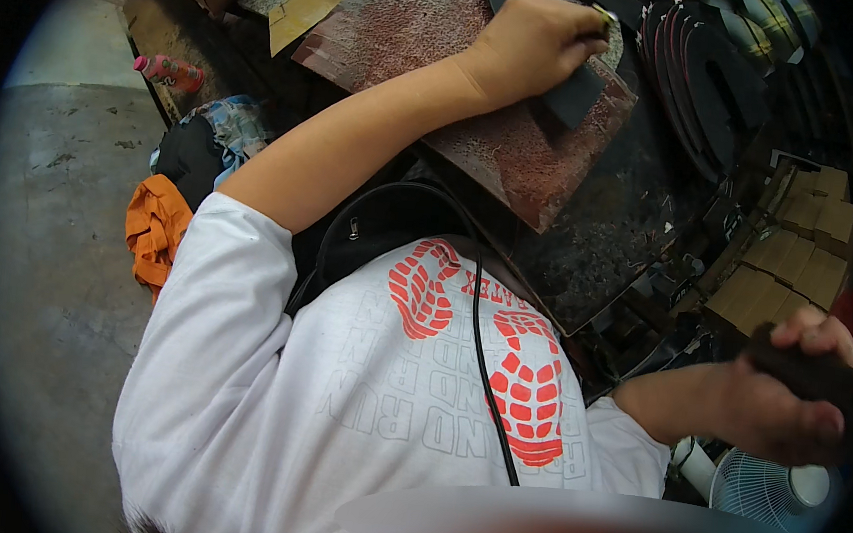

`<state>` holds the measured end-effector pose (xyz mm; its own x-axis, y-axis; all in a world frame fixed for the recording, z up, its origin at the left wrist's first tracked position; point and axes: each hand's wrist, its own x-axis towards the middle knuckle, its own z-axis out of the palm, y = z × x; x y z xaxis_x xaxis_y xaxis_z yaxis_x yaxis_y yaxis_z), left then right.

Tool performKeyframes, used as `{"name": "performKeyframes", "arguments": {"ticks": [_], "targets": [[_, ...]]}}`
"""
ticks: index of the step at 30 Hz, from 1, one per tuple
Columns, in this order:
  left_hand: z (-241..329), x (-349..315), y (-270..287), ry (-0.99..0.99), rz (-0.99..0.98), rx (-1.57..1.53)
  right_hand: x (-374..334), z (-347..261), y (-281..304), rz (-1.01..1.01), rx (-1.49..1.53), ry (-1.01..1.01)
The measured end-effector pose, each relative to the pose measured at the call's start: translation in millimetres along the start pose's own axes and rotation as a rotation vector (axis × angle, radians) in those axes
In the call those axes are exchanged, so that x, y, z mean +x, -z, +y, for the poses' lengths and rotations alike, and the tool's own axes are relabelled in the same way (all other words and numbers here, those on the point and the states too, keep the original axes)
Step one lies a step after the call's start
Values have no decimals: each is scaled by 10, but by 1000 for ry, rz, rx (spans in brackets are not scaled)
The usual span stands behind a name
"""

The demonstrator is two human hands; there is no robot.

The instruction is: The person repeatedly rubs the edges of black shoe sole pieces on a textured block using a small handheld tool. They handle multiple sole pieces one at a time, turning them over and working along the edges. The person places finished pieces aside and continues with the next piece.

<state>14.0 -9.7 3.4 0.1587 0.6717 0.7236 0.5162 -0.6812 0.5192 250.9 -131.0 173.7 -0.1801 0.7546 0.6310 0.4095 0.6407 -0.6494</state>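
At one o'clock, dark sheet (573, 98) jutted toward five beneath left hand (544, 47), pinching small yellowish item (605, 17); right hand (774, 412) clasped blurred dark block (805, 372).

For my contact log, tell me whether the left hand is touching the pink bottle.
No, the left hand is over the reddish speckled board, well apart from the pink bottle farther left.

I look down through one wide fisheye lens on the left of my head, steeply and from close by, at my white shirt (337, 390), which fills the near middle. Past the shirt my view takes in the reddish board (515, 163); left of it, the concrete floor (58, 238); right, a white fan (760, 488).
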Motion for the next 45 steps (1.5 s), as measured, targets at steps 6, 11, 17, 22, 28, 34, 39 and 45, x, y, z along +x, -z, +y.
{"name": "performKeyframes", "arguments": {"ticks": [6, 11, 17, 22, 28, 34, 39, 45], "targets": [[98, -57, -26, -119, -26, 105, -528, 714, -532, -176, -358, -402], [-43, -6, -11, 291, -15, -110, -825, 1021, -524, -312, -441, -299], [-107, 5, 15, 653, -42, -530, -730, 948, -648, -255, -435, -371], [-80, -13, 22, 571, -46, -442, -765, 967, -560, -312, -435, -330], [-73, -28, -61, 203, 69, -147, -731, 987, -606, -195, -346, -366], [-106, 3, 35, 702, 3, -703, -570, 897, -673, -341, -478, -452], [-45, 19, 62, 607, -114, -458, -698, 1002, -534, -299, -351, -636], [-27, 27, 63, 669, -84, -455, -563, 789, -234, -170, -158, -410]]}}
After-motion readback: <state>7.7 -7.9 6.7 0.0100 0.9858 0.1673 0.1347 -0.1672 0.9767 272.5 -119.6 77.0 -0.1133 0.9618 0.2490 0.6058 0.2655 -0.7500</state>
